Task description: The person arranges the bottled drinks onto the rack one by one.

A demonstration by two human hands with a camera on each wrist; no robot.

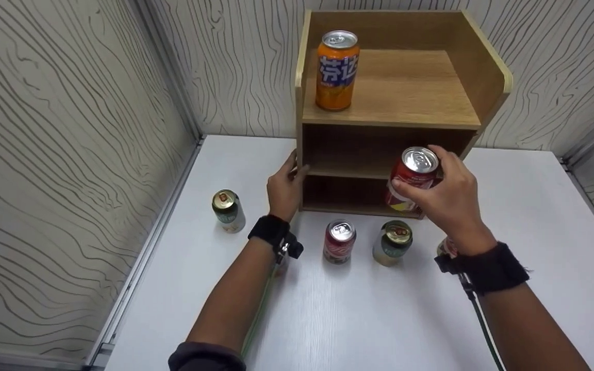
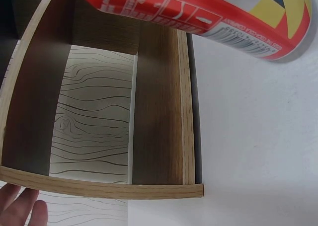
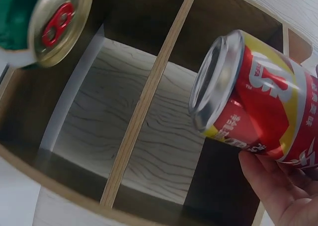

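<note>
My right hand (image 1: 449, 198) holds a red soda can (image 1: 414, 175) with thumb and fingers round its side. The can is tilted in front of the open compartments of a small wooden shelf (image 1: 390, 123). In the right wrist view the red can (image 3: 268, 97) shows its silver top towards the shelf's divider (image 3: 149, 92). At the shelf's left side panel, my left hand (image 1: 284, 190) grips the front edge, thumb in front and fingers along the outside. Its fingertips (image 2: 25, 206) touch that panel in the left wrist view. An orange can (image 1: 337, 72) stands on the shelf's top.
On the white table (image 1: 328, 319) stand a green can (image 1: 228, 210) at left, a red can (image 1: 340, 241) and another green can (image 1: 393, 243) before the shelf. One more can (image 1: 447, 248) is partly hidden by the right wrist. Patterned walls (image 1: 70, 154) enclose the table.
</note>
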